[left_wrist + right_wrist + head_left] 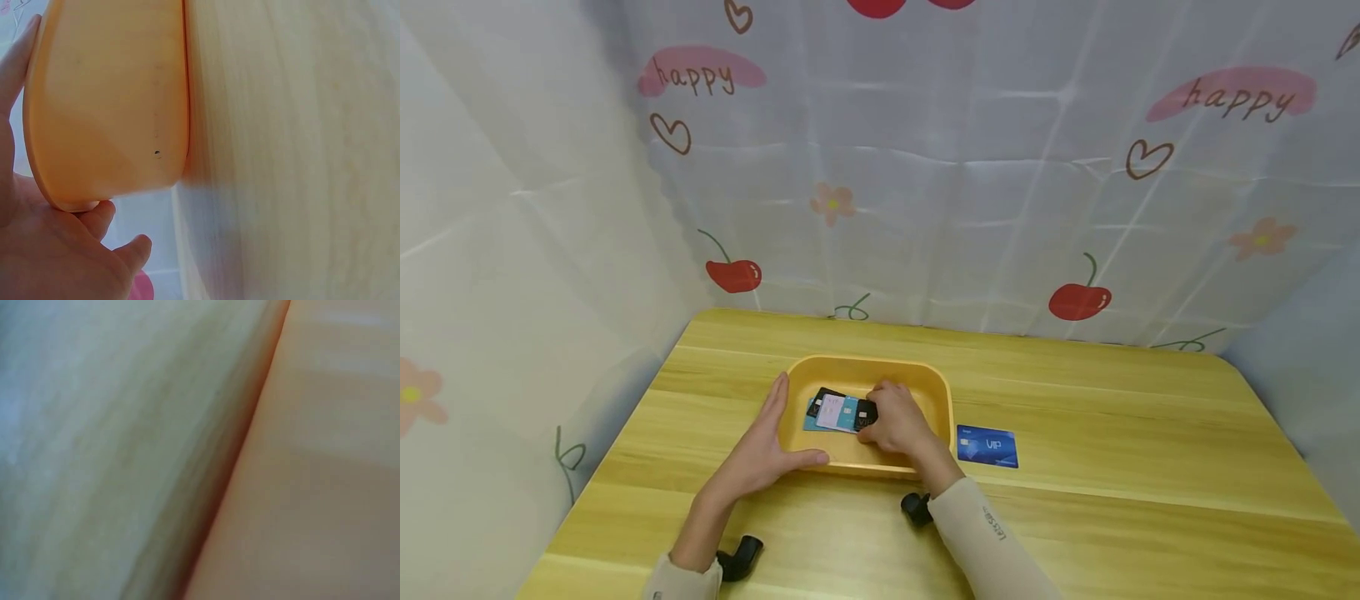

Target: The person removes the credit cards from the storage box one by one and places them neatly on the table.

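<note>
Probably a booth: printed curtains edge the table.

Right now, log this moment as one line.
left hand: touches orange tray; right hand: pinches black card inside; blue VIP card: on table beside tray

Behind the wood-grain table hangs a pale sheet printed with red cherries.

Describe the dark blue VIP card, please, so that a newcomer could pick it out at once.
On the wooden table stands a yellow bin. Just to its right, a dark blue card marked VIP lies flat. Unlike the cards inside, it lies directly on wood.
</note>
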The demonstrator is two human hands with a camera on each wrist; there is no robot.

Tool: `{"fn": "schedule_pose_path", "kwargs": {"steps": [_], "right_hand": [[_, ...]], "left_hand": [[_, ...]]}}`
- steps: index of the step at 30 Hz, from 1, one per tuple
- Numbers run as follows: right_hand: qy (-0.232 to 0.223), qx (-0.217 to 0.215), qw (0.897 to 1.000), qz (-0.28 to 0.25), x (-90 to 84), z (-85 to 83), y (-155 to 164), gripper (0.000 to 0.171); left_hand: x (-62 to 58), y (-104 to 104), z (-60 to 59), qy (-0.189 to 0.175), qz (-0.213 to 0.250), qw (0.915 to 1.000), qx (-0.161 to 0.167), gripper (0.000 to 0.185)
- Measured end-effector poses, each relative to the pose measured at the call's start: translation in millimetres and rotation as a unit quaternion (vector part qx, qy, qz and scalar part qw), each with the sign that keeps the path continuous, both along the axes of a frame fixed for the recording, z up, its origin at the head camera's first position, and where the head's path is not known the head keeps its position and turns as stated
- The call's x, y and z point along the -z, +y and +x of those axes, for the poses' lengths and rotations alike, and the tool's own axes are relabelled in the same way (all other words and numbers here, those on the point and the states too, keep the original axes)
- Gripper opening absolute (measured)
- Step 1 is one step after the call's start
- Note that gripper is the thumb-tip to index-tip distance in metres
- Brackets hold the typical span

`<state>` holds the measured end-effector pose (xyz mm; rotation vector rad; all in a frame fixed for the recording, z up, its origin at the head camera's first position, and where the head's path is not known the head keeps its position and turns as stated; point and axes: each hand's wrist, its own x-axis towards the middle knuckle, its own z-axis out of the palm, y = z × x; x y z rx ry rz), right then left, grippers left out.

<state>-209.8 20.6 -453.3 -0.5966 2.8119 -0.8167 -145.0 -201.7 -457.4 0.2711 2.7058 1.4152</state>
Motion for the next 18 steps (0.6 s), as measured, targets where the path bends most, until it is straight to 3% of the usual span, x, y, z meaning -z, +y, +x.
{"fn": "schedule_pose_path", "kwargs": {"steps": [18], "right_hand": [[-0.002, 0.003, 0.998, -0.062, -2.8, 4.2, 0.3, 0.056]], "left_hand": [[0.6, -0.7, -1.3, 0.002, -0.004, 1.0, 0.002, 0.125]]}}
